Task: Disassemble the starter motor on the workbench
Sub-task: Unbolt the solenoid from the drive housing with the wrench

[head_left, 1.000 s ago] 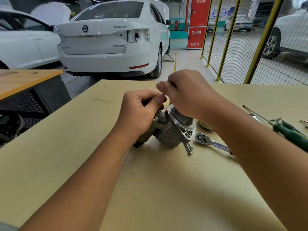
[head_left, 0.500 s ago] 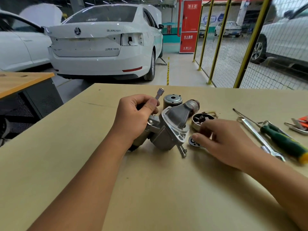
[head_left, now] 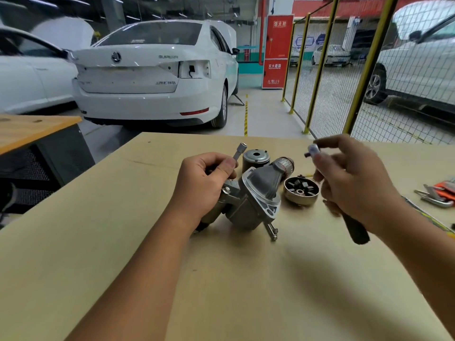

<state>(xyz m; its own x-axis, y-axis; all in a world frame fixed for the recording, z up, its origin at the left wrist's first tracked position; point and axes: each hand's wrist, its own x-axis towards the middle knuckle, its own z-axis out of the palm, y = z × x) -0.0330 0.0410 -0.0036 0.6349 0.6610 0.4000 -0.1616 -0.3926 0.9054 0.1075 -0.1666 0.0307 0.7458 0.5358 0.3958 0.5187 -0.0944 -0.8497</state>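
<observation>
His left hand [head_left: 204,183] clamps the socket extension [head_left: 239,151] and steadies the starter housing [head_left: 256,200], while at three o'clock his right hand [head_left: 352,185] grips the ratchet [head_left: 354,228], ready to fit

Silver-grey starter motor [head_left: 253,200], tan workbench [head_left: 147,242], white car [head_left: 152,77], yellow fence posts [head_left: 317,70].
</observation>
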